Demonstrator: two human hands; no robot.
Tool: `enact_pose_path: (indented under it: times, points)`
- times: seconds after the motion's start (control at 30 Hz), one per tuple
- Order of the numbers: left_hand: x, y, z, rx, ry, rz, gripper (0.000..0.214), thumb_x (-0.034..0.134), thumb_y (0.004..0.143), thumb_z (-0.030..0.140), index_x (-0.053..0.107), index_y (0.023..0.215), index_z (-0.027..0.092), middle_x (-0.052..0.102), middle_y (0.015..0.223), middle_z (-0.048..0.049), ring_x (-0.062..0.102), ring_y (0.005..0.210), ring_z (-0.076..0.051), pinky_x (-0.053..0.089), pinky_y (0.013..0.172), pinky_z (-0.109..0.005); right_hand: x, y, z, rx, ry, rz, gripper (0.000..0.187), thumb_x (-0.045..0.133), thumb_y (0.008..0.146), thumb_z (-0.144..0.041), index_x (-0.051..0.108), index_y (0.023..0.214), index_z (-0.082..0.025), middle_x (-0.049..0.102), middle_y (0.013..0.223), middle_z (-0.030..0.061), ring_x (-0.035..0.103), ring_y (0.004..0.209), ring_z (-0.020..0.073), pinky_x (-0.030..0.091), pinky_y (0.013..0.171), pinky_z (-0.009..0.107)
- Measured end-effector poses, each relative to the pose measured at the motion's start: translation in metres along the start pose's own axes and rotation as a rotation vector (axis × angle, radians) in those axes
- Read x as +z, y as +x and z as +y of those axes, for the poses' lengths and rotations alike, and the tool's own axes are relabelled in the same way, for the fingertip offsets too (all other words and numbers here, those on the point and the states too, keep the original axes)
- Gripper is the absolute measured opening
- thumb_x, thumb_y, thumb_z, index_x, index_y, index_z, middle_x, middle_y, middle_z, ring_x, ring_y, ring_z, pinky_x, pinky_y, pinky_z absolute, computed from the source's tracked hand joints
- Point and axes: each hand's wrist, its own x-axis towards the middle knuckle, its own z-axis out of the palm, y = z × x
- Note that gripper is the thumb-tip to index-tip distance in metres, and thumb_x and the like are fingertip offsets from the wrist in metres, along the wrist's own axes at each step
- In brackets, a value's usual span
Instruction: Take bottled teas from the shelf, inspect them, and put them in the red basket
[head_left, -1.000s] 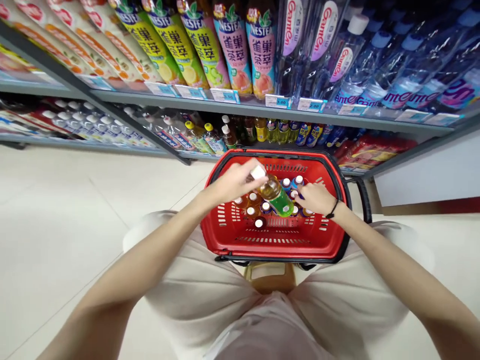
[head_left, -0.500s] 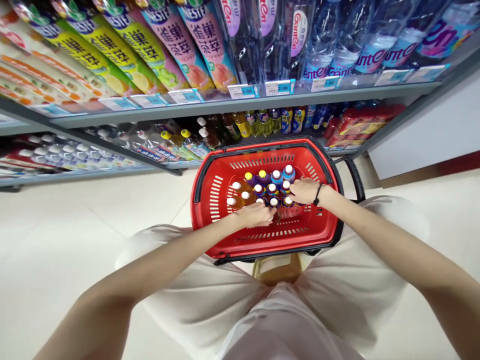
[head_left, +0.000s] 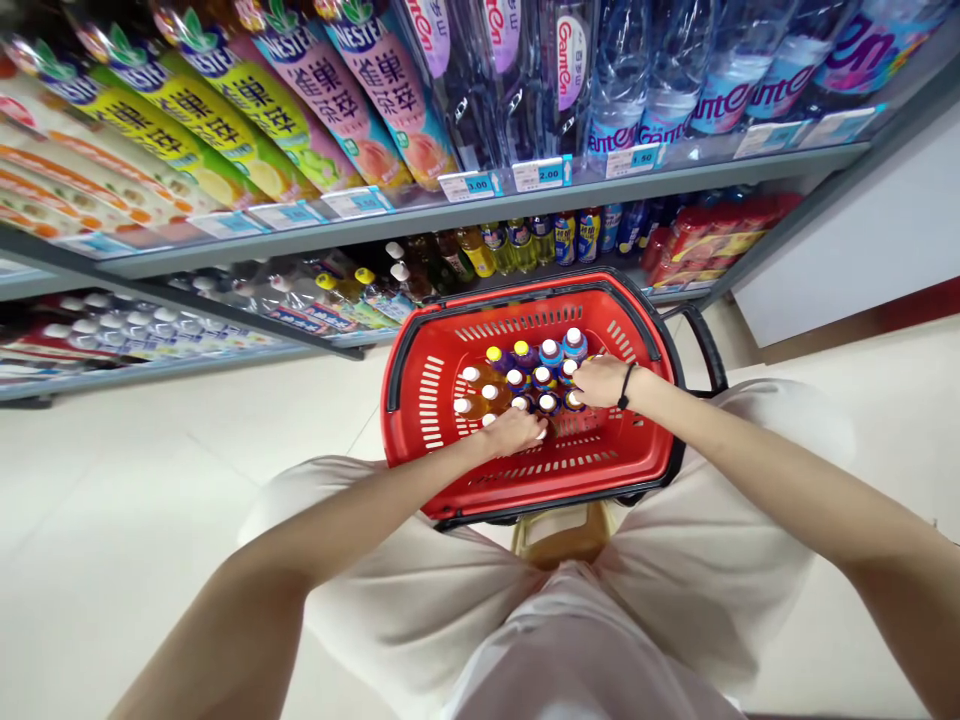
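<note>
Between my knees stands a red shopping basket (head_left: 517, 490), in which several small drink bottles stand upright in close rows. Amber bottles with white caps (head_left: 470, 375) are on the left, two yellow-capped bottles (head_left: 521, 350) at the back, and blue-labelled bottles (head_left: 574, 343) toward the right. My left hand (head_left: 514, 430) reaches in at the near side, its fingers curled around the top of a white-capped bottle (head_left: 541, 433). My right hand (head_left: 598, 382), with a black band on the wrist, grips a white-capped bottle (head_left: 569, 368) at the right of the group. Both hands partly hide their bottles.
Ahead is a drinks shelf (head_left: 300, 235) with juice cartons (head_left: 375, 90) and water bottles (head_left: 619, 90) above, more bottles and red shrink-wrapped packs (head_left: 694, 235) below. The basket's black handle (head_left: 705, 350) sticks out at right. A white panel (head_left: 847, 240) stands beyond.
The view has shifted slightly. My right hand has moved a little to the left among the bottles. A white cap now shows under my left fingers.
</note>
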Motion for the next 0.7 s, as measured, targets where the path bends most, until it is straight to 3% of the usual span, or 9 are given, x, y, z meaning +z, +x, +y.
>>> enact_pose_path:
  times: [0.17, 0.3, 0.47, 0.7]
  points:
    - [-0.017, -0.002, -0.004, -0.009, -0.037, 0.007, 0.022, 0.073, 0.096, 0.031, 0.075, 0.107, 0.012, 0.076, 0.09, -0.0137, 0.074, 0.083, -0.027, 0.051, 0.073, -0.034, 0.007, 0.005, 0.002, -0.011, -0.022, 0.014, 0.044, 0.047, 0.105, -0.028, 0.074, 0.129, -0.003, 0.073, 0.125, 0.0285, 0.07, 0.126, 0.0384, 0.056, 0.101, 0.045]
    - [-0.046, -0.011, -0.03, -0.097, -0.045, 0.04, 0.024, 0.067, 0.1, 0.037, 0.076, 0.108, 0.015, 0.077, 0.094, -0.0138, 0.074, 0.085, -0.026, 0.05, 0.074, -0.032, 0.01, 0.006, 0.002, -0.014, -0.043, 0.021, 0.044, 0.048, 0.104, -0.028, 0.073, 0.129, -0.002, 0.073, 0.123, 0.0294, 0.071, 0.124, 0.0392, 0.057, 0.1, 0.045]
    - [-0.092, -0.037, -0.079, -0.348, -0.039, 0.144, 0.038, 0.045, 0.109, 0.034, 0.076, 0.105, 0.012, 0.076, 0.092, -0.0177, 0.074, 0.089, -0.028, 0.05, 0.08, -0.035, 0.006, 0.004, -0.004, -0.026, -0.058, 0.012, 0.043, 0.047, 0.104, -0.027, 0.076, 0.124, -0.002, 0.074, 0.12, 0.0285, 0.073, 0.12, 0.0397, 0.058, 0.097, 0.046]
    - [-0.15, -0.065, -0.17, -0.746, -0.121, 0.316, 0.038, 0.046, 0.103, 0.03, 0.078, 0.104, 0.01, 0.078, 0.095, -0.0162, 0.072, 0.09, -0.024, 0.049, 0.083, -0.031, 0.002, 0.004, -0.009, -0.026, -0.036, 0.003, 0.043, 0.046, 0.105, -0.026, 0.076, 0.125, -0.002, 0.074, 0.123, 0.0273, 0.072, 0.122, 0.0398, 0.057, 0.098, 0.047]
